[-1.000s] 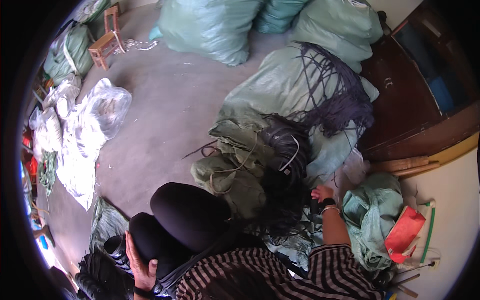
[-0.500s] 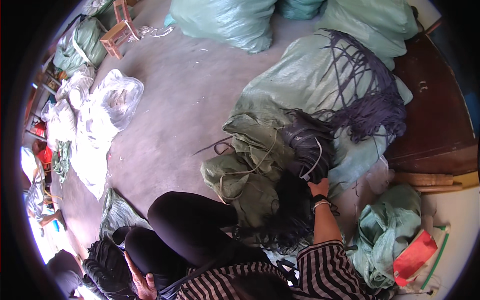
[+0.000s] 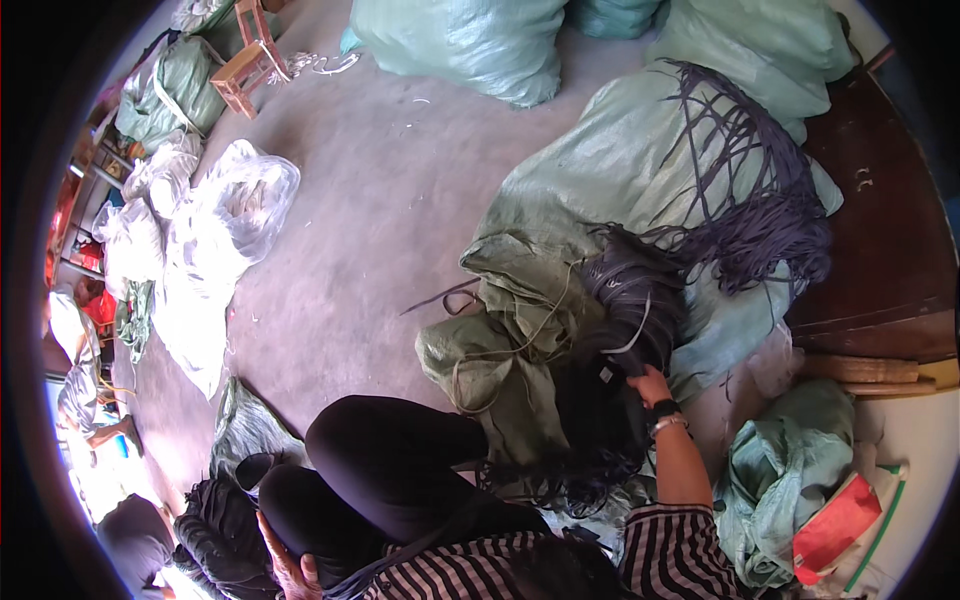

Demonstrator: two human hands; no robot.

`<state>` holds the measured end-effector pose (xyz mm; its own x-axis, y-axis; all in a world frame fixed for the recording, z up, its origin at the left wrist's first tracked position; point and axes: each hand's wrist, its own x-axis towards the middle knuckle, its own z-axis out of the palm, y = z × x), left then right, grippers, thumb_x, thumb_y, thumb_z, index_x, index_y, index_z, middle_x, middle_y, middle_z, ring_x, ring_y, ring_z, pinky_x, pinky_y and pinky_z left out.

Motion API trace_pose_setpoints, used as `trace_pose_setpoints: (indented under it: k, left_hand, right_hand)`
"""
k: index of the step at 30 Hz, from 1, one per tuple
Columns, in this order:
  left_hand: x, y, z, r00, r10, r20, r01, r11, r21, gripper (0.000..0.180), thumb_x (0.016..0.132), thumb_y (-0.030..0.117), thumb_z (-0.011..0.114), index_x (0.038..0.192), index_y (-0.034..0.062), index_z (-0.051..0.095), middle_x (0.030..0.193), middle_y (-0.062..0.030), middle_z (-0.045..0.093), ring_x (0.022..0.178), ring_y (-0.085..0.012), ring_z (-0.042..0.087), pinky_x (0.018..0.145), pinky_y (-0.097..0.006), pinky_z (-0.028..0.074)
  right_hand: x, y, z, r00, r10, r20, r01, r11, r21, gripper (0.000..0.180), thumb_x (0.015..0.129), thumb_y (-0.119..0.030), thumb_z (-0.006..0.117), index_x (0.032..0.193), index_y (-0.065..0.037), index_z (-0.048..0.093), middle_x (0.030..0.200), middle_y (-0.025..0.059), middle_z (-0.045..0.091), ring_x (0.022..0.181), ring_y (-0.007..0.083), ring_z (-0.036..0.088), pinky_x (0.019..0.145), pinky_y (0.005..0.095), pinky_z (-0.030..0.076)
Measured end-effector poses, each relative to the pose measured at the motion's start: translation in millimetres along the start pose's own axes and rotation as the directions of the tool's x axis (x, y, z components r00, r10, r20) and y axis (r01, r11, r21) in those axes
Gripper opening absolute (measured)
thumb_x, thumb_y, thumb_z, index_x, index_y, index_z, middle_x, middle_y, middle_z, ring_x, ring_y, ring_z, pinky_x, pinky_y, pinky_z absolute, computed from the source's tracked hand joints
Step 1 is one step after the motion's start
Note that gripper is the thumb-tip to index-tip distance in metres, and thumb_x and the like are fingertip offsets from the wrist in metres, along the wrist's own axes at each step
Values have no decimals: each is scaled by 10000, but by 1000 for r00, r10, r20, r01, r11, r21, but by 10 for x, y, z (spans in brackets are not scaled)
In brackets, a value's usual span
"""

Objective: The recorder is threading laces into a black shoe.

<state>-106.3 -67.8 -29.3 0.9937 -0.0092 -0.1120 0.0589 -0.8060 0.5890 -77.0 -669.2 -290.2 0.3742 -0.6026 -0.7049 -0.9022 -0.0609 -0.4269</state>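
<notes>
My right hand [image 3: 650, 386] is closed on the side of a thick bundle of dark strips [image 3: 640, 285], which has a pale tie [image 3: 637, 325] around it and a small white tag [image 3: 606, 375] below. Loose black strip ends [image 3: 570, 465] hang down in front of my knee. Next to my left thigh, my left hand [image 3: 290, 568] lies with its fingers stretched out and holds nothing that I can see. Close to it sits another black coiled bundle [image 3: 218, 535]. An olive woven sack [image 3: 500, 350] is crumpled against the strip bundle.
Tangled purple-grey strips [image 3: 750, 225] spread over a pale green woven sack [image 3: 570, 150]. Large full sacks [image 3: 460, 45] stand at the back. A wooden chair [image 3: 245, 70] and white plastic bags [image 3: 215, 240] are at the left. A green sack [image 3: 785, 470] and red box [image 3: 838, 525] lie at right.
The whole view has shifted slightly, moving the scene right and down. The white tag now sits lower, apart from the pale tie's end. My right hand still grips the bundle; my left stays put.
</notes>
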Motion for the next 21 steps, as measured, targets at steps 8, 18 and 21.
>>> trace_pose_setpoints:
  k: [8, 18, 21]
  left_hand:
    - [220, 166, -185, 994, 76, 75, -95, 954, 285, 979, 805, 697, 481, 1437, -2, 218, 1455, -185, 298, 1337, -297, 305, 1093, -403, 222]
    - [319, 57, -255, 983, 175, 63, -68, 653, -754, 819, 870, 628, 450, 1442, 71, 270, 1451, -128, 338, 1320, -280, 336, 1103, -401, 237]
    - [214, -242, -313, 982, 172, 78, -44, 609, -792, 810, 875, 625, 442, 1442, 72, 271, 1450, -125, 340, 1318, -281, 338, 1102, -402, 240]
  right_hand:
    - [-981, -625, -390, 720, -659, 217, 298, 577, 761, 452, 865, -52, 587, 1301, -3, 477, 1194, 60, 581, 1063, 153, 562, 929, 283, 437]
    - [-3479, -2587, 778, -13, -780, 625, 143, 618, 773, 337, 893, -136, 595, 1196, 0, 539, 1064, 52, 641, 904, 131, 617, 820, 279, 503]
    - [-3888, -2378, 1702, -301, -655, 694, -89, 743, 663, 305, 893, -189, 596, 1123, 9, 564, 814, 26, 643, 737, 140, 635, 697, 265, 532]
